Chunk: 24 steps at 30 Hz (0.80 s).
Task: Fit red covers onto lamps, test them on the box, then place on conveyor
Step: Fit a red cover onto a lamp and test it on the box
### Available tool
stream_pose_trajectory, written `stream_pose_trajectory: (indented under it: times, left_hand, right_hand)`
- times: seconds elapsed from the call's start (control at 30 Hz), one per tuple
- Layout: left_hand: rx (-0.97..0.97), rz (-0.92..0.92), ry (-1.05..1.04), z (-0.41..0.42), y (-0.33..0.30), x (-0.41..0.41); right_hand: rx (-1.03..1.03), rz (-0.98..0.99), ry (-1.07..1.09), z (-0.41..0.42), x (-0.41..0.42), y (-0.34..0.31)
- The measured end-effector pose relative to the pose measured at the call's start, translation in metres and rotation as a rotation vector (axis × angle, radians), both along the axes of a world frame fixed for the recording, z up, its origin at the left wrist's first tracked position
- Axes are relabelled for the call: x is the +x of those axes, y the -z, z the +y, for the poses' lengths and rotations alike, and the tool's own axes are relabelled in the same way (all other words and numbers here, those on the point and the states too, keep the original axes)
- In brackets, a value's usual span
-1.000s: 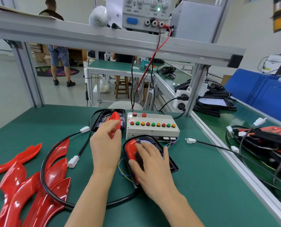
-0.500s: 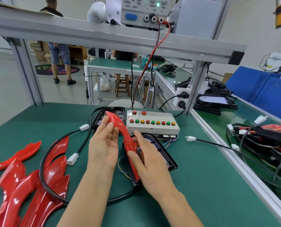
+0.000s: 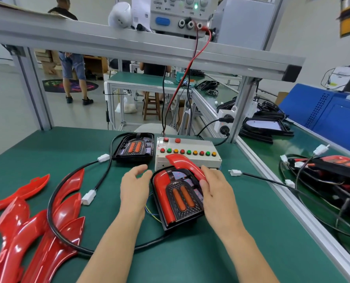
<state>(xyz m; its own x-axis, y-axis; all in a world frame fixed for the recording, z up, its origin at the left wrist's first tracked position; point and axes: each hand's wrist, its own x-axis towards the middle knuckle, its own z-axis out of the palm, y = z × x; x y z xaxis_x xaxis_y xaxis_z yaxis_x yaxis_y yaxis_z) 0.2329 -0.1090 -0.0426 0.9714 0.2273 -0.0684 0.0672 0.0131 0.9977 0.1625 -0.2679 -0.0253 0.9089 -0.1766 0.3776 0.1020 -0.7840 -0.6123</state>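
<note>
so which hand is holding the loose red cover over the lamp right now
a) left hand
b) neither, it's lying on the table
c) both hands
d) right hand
d: the right hand grips the red cover above the lamp, while the left hand hovers open beside it.

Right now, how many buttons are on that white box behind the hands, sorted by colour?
On the test box:
Red buttons: 5
Green buttons: 3
Amber buttons: 3
Total: 11
The red cover held by the right hand crosses the box's front edge, below the button row.
</note>
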Motion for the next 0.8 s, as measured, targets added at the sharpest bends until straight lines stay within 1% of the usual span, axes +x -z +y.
stream_pose_trajectory:
  times: [0.1, 0.23, 0.3, 0.33, 0.37, 0.4, 0.47, 0.5, 0.53, 0.63, 0.8]
  left_hand:
    - [0.164, 0.098, 0.127, -0.004, 0.008, 0.001]
    - [0.356, 0.108, 0.217, -0.011, 0.011, 0.002]
    - [0.404, 0.105, 0.263, -0.014, 0.012, 0.001]
    - [0.391, 0.101, 0.269, -0.015, 0.011, 0.000]
    - [0.334, 0.104, 0.262, -0.015, 0.010, 0.001]
    - [0.226, 0.123, 0.249, -0.014, 0.008, 0.002]
    - [-0.081, 0.182, 0.246, -0.011, 0.003, 0.004]
    - [-0.213, 0.209, 0.261, -0.010, 0.001, 0.004]
    - [-0.302, 0.230, 0.278, -0.009, -0.001, 0.002]
    - [-0.436, 0.273, 0.297, -0.008, -0.007, -0.001]
    - [-0.629, 0.282, 0.277, -0.002, -0.009, -0.002]
  right_hand:
    - [-0.075, 0.013, 0.023, 0.001, -0.003, 0.005]
    - [-0.068, 0.018, 0.058, 0.005, -0.005, 0.008]
    - [-0.058, 0.009, 0.059, 0.004, -0.005, 0.009]
    - [-0.049, 0.004, 0.058, 0.003, -0.005, 0.009]
    - [-0.039, -0.001, 0.056, 0.003, -0.006, 0.010]
    - [-0.030, -0.008, 0.053, 0.003, -0.006, 0.010]
    - [-0.012, -0.028, 0.050, 0.003, -0.008, 0.011]
    - [-0.002, -0.039, 0.049, 0.004, -0.008, 0.011]
    - [0.008, -0.046, 0.051, 0.004, -0.010, 0.012]
    - [0.016, -0.068, 0.052, 0.004, -0.015, 0.014]
    - [0.010, -0.079, 0.033, 0.003, -0.026, 0.017]
